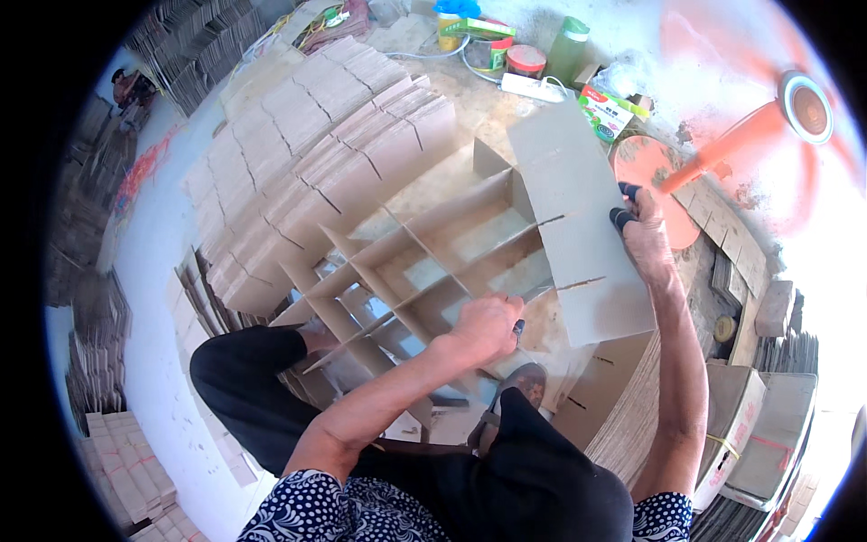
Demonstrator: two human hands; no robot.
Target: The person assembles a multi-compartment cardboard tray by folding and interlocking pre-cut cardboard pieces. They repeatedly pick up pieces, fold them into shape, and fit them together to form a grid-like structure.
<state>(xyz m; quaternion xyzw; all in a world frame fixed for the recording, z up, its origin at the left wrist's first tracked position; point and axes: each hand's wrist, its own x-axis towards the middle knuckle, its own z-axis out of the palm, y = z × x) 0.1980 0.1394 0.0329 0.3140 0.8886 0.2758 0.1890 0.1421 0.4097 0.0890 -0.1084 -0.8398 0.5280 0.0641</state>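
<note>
Held a slotted cardboard sheet [582, 253] at the right end of a cardboard grid [461, 210].

Pinched the sheet's outer right edge between the barely parted thumb and fingers of the right hand [646, 233]; curled the left hand [488, 327] nearly closed at the grid's near right side, just beside the sheet's slotted left edge; could not tell its exact hold, if any. Had little room beyond the right hand, close to the round base of an orange fan [668, 181]. Left only a narrow gap between the grid's far left edge and a tall stack of slotted cardboard [312, 135]. Had more open room on the bare surface [459, 101] between the grid and the red-lidded jar [526, 61].
</note>
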